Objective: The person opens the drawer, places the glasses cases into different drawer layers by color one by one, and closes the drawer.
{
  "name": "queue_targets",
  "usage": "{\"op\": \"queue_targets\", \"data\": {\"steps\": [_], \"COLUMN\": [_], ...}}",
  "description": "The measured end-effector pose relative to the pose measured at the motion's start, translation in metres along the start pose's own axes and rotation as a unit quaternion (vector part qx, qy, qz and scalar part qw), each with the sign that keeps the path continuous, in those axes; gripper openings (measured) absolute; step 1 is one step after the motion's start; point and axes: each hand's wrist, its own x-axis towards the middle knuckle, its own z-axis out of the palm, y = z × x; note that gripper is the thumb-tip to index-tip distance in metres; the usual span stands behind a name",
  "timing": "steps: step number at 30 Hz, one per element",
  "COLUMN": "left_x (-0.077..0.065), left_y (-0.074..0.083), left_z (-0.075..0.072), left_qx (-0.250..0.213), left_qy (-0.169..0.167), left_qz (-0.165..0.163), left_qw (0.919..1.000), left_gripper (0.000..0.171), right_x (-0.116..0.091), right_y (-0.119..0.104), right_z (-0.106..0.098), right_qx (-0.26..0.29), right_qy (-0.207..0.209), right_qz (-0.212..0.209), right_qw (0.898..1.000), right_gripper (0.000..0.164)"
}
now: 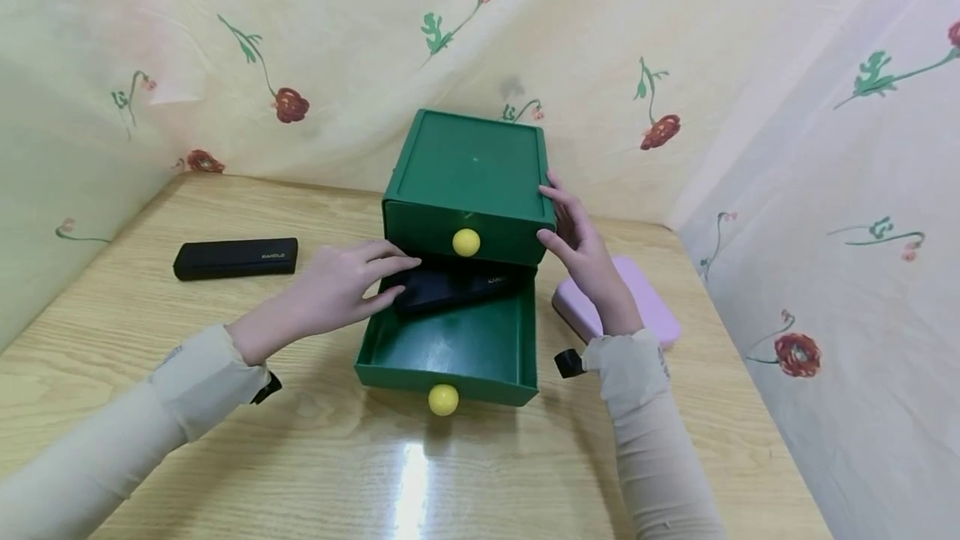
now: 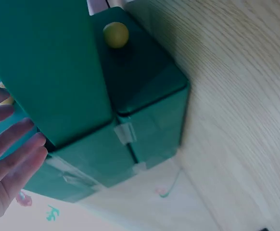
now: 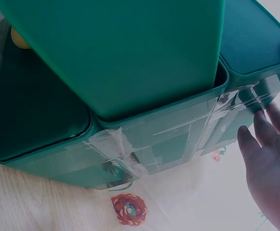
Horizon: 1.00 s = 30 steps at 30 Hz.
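Observation:
A green drawer cabinet (image 1: 472, 161) with yellow knobs stands on the table, its middle drawer (image 1: 450, 348) pulled out. Inside that drawer, toward the back, lies a black oblong case (image 1: 450, 286) with pale lettering, slightly slanted. My left hand (image 1: 341, 286) reaches over the drawer's left wall, fingers and thumb parted at the case's left end; whether they touch it cannot be seen. Extended fingers (image 2: 15, 139) show beside the drawer in the left wrist view. My right hand (image 1: 581, 248) rests against the cabinet's upper right side, fingers loosely bent.
A second black case (image 1: 236, 259) lies on the wooden table (image 1: 300, 457) to the left. To the cabinet's right is a lilac box (image 1: 645, 302), partly behind my right wrist. Clear tape (image 3: 113, 144) runs along the cabinet's side. Flower-printed cloth (image 1: 337, 65) hangs behind.

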Motion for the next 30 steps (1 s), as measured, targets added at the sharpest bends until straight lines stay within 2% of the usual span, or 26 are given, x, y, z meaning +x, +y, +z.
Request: {"op": "queue_targets", "data": {"steps": [6, 14, 20, 24, 30], "left_x": [-0.014, -0.041, -0.062, -0.073, -0.087], "left_y": [-0.015, -0.049, -0.074, -0.09, -0.111], "left_z": [-0.003, -0.013, -0.017, -0.024, -0.032], "left_qx": [0.031, 0.075, 0.093, 0.089, 0.077], "left_qy": [0.024, 0.01, -0.018, -0.052, -0.155], "left_qz": [-0.01, -0.052, -0.093, -0.142, -0.221], "left_qw": [0.9992, 0.9958, 0.9912, 0.9845, 0.9599], "left_gripper": [0.034, 0.035, 0.036, 0.037, 0.046], "right_x": [-0.001, -0.002, -0.002, -0.002, -0.002], "right_y": [-0.002, -0.001, 0.0, 0.0, -0.001], "right_z": [0.0, 0.0, 0.001, 0.001, 0.001], "right_qx": [0.0, 0.003, 0.0, -0.005, -0.006], "right_qy": [0.001, -0.001, -0.001, -0.001, 0.003], "right_qz": [-0.004, -0.008, -0.006, -0.006, -0.003], "right_qw": [1.0, 1.0, 1.0, 1.0, 1.0], "right_gripper": [0.053, 0.053, 0.052, 0.052, 0.052]}}
